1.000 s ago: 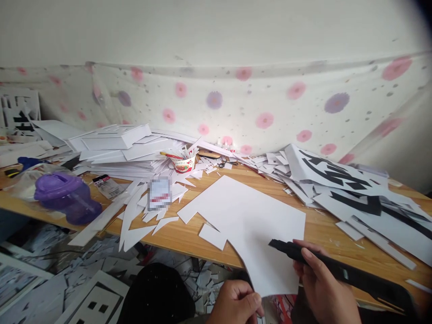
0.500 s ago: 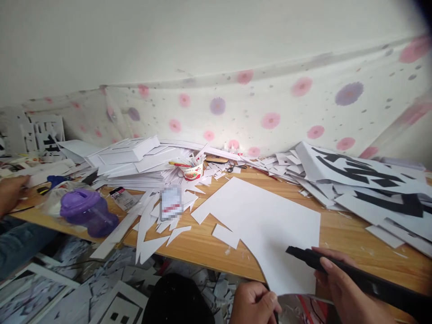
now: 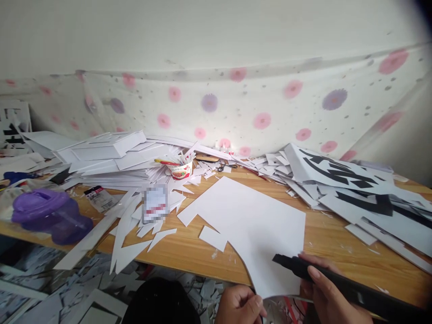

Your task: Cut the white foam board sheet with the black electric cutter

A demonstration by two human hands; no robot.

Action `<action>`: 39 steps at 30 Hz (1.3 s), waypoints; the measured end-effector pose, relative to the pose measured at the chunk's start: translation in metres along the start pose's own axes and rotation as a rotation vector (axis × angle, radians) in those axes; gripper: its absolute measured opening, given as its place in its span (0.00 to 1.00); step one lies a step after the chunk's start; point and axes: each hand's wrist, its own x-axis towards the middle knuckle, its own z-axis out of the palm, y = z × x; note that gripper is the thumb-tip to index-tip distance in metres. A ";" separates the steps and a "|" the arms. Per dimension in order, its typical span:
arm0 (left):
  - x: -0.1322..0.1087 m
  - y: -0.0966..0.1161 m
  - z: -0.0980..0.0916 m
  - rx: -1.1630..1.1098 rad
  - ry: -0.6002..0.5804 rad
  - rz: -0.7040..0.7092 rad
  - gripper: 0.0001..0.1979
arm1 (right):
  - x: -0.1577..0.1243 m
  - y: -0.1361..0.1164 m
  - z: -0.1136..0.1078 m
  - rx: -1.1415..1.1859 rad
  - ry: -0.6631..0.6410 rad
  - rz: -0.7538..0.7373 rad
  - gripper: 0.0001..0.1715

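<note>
My right hand (image 3: 329, 288) is closed around a long black utility knife (image 3: 351, 288), its slanted tip pointing left above a white foam board (image 3: 249, 220). The board lies on the wooden table, with a curved cut along its lower left side, and its near corner overhangs the front edge. At that corner my left hand (image 3: 240, 303) is closed, fingers curled together. Something dark shows beneath its fingertips, too hidden to name. A small white offcut (image 3: 213, 237) lies just left of the board.
A purple cup (image 3: 50, 216) stands at the left near several white strips and scraps (image 3: 130, 254). Behind are stacked white boards (image 3: 111, 157), a paper tub (image 3: 181, 171) of sticks and scissors (image 3: 227, 168). Black-lettered sheets (image 3: 340, 175) pile up at right. Offcuts litter the floor.
The view has turned slightly right, so things sit farther left in the picture. The other person's hand at the far left has gone out of view. Both my hands keep their hold.
</note>
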 end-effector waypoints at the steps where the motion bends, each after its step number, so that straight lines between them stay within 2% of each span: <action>1: 0.000 0.000 0.001 -0.022 0.006 -0.009 0.34 | -0.001 -0.003 0.001 -0.006 -0.002 -0.013 0.21; 5: -0.002 0.001 0.008 -0.108 0.041 -0.029 0.35 | -0.005 -0.013 0.008 -0.018 -0.013 -0.061 0.15; 9: -0.012 0.006 0.012 -0.140 0.131 -0.014 0.31 | -0.003 -0.019 0.013 0.108 0.090 -0.103 0.14; 12: -0.023 0.011 0.008 0.112 0.211 0.066 0.23 | 0.004 -0.020 0.009 0.255 0.139 -0.166 0.13; 13: -0.026 0.013 0.005 0.230 0.214 0.144 0.22 | 0.006 -0.020 0.007 0.285 0.150 -0.195 0.13; 14: -0.029 0.015 0.002 0.361 0.211 0.280 0.20 | 0.007 -0.020 0.004 0.303 0.149 -0.215 0.13; 18: -0.033 0.026 -0.010 0.795 0.243 1.077 0.06 | 0.006 -0.022 -0.004 0.300 0.144 -0.236 0.13; 19: -0.031 0.030 -0.012 0.870 0.270 1.199 0.06 | 0.005 -0.022 -0.005 0.291 0.150 -0.237 0.13; 20: -0.028 0.034 -0.014 0.936 0.294 1.265 0.07 | 0.003 -0.022 -0.005 0.276 0.157 -0.239 0.13; 22: -0.020 0.041 -0.018 1.053 0.304 1.300 0.08 | -0.002 -0.021 -0.005 0.229 0.184 -0.264 0.12; 25: -0.007 0.048 -0.025 1.209 0.249 1.262 0.11 | -0.008 -0.019 -0.005 0.106 0.213 -0.330 0.12; 29: 0.001 0.049 -0.034 1.351 0.156 1.194 0.12 | -0.014 -0.015 -0.003 -0.014 0.164 -0.357 0.12; 33: 0.003 0.048 -0.033 1.341 0.177 1.254 0.10 | -0.014 -0.010 0.002 -0.028 0.113 -0.291 0.12; 36: 0.005 0.048 -0.027 1.333 0.195 1.255 0.11 | -0.008 -0.008 0.005 -0.086 0.072 -0.348 0.15; 39: 0.007 0.048 -0.023 1.317 0.199 1.233 0.11 | 0.002 -0.015 0.009 -0.191 -0.025 -0.395 0.16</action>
